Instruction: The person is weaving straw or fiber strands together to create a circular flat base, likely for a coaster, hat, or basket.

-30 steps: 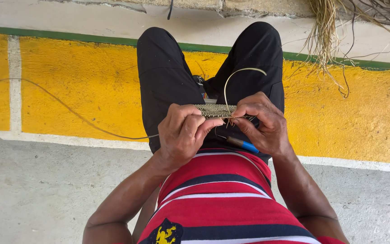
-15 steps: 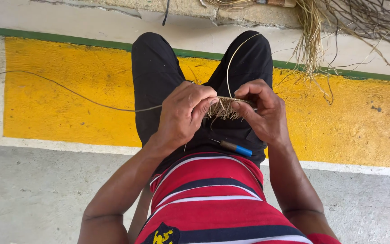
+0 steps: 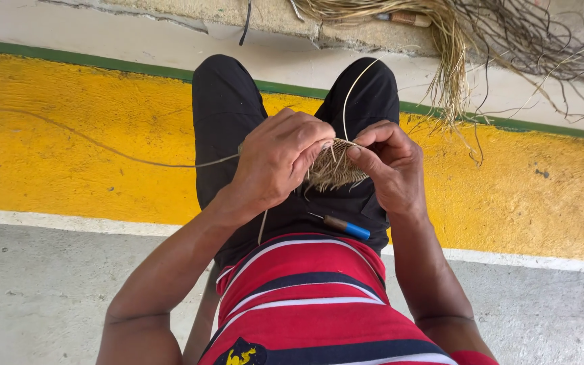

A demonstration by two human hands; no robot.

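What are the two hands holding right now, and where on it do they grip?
Both the left hand and right hand pinch a small, tan, woven straw-fibre piece, one at each side edge.

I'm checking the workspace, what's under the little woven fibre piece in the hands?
Under the woven fibre piece lies the lap in black shorts, with a blue-tipped tool resting there. The left hand and right hand cover the piece's sides, so its underside stays hidden.

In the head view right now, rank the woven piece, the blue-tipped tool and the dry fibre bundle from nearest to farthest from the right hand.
1. Woven piece: pinched by the right hand.
2. Blue-tipped tool: on the lap, just below.
3. Dry fibre bundle: on the floor, beyond the knees.
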